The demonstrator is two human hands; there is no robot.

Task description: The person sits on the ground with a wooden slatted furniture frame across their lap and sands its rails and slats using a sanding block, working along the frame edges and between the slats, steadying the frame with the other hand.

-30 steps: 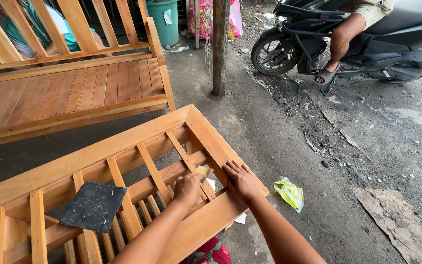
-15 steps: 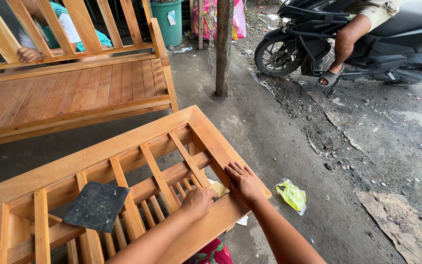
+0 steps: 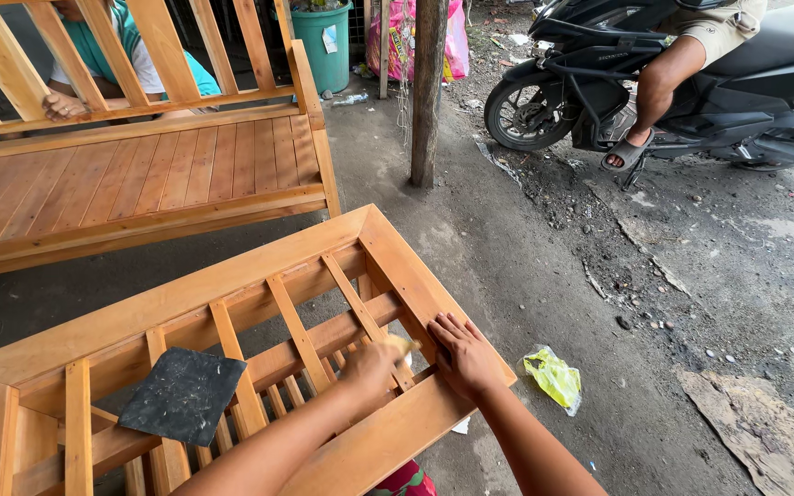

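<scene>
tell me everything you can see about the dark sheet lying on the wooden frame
The dark sheet is a flat, roughly four-sided piece, charcoal black with a dull, scuffed, speckled face, possibly sandpaper. It lies loose across two slats of the orange-brown wooden frame, slightly skewed, one corner overhanging a gap. Neither hand touches it; the left hand works to its right.

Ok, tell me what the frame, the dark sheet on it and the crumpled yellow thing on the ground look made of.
Frame: solid wood, orange-tan, bare or lightly finished; grain lines and joints show.
Dark sheet: probably sandpaper or a similar abrasive sheet; flat, matte, speckled charcoal with cut edges.
Yellow thing: likely thin plastic film, a wrapper or bag; it is glossy and wrinkled.
</scene>
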